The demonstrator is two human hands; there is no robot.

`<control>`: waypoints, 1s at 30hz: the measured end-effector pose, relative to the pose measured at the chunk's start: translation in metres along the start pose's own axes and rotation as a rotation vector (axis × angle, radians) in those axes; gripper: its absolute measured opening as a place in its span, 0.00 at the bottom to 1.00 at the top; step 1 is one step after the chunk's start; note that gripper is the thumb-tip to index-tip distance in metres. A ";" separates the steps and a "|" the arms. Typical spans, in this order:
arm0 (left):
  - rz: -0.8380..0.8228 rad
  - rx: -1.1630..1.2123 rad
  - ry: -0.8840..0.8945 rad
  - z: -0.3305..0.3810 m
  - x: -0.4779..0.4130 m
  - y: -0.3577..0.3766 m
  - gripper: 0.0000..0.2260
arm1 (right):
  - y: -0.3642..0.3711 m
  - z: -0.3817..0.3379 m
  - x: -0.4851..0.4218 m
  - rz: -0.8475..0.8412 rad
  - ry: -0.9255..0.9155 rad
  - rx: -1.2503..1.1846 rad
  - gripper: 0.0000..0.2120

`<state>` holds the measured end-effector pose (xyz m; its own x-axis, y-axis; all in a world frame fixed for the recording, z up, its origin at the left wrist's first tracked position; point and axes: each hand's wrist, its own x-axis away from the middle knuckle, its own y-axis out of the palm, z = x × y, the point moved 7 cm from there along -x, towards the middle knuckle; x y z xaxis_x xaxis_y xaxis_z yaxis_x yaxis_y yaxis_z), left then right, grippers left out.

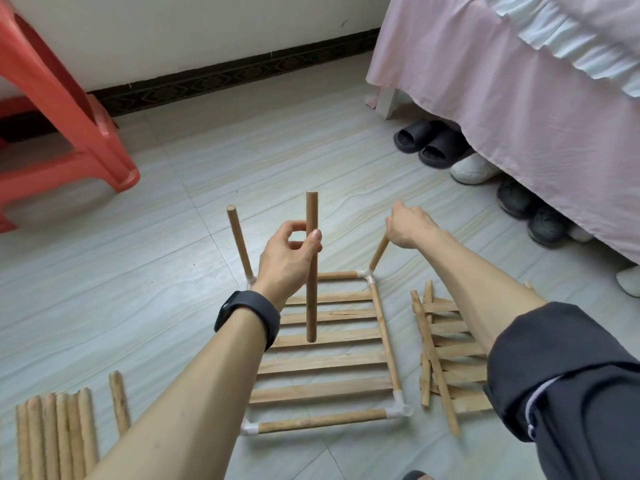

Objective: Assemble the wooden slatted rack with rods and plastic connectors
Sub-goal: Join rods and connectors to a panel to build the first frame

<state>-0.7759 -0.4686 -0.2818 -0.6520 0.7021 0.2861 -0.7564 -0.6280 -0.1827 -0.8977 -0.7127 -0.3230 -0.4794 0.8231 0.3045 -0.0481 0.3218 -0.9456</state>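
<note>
One slatted panel (pixel 329 362) lies framed on the floor (pixel 166 278), uprights (pixel 239 240) in both far corners; a second panel (pixel 450 355) and loose rods (pixel 57 438) wait beside it (most building remains, I judge); the right hand (pixel 408 226) grips the far-right upright (pixel 378 253); the left hand (pixel 289 259) pinches a free rod (pixel 311 299) above the slats; the near-right connector (pixel 402 410) shows an empty socket.

A matte black rubber fitness band (pixel 247 318) circles the wrist behind the left hand (pixel 287 258); a dark grey fabric sleeve (pixel 571 375) with white piping bunches at the right elbow.
</note>
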 end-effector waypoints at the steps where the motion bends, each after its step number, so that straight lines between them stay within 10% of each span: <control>1: 0.005 0.010 -0.015 -0.007 -0.003 0.000 0.08 | 0.000 -0.003 -0.006 -0.015 -0.001 0.009 0.17; 15: -0.039 0.083 -0.058 -0.008 -0.021 0.016 0.07 | 0.003 -0.004 -0.017 0.007 0.005 -0.007 0.07; 20: -0.182 -0.099 0.028 0.013 0.002 0.023 0.07 | -0.018 -0.008 0.020 -0.009 0.027 0.033 0.26; 26: -0.295 -0.381 0.123 0.026 0.043 0.027 0.07 | -0.070 -0.010 0.143 0.140 -0.162 -0.567 0.38; 30: -0.393 -0.454 0.204 0.032 0.085 0.052 0.10 | -0.068 -0.006 0.217 0.010 -0.257 -0.698 0.24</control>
<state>-0.8686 -0.4524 -0.2370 -0.2841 0.9294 0.2357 -0.8583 -0.1370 -0.4946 -0.9936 -0.5531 -0.1922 -0.6708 0.7198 0.1787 0.4842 0.6075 -0.6297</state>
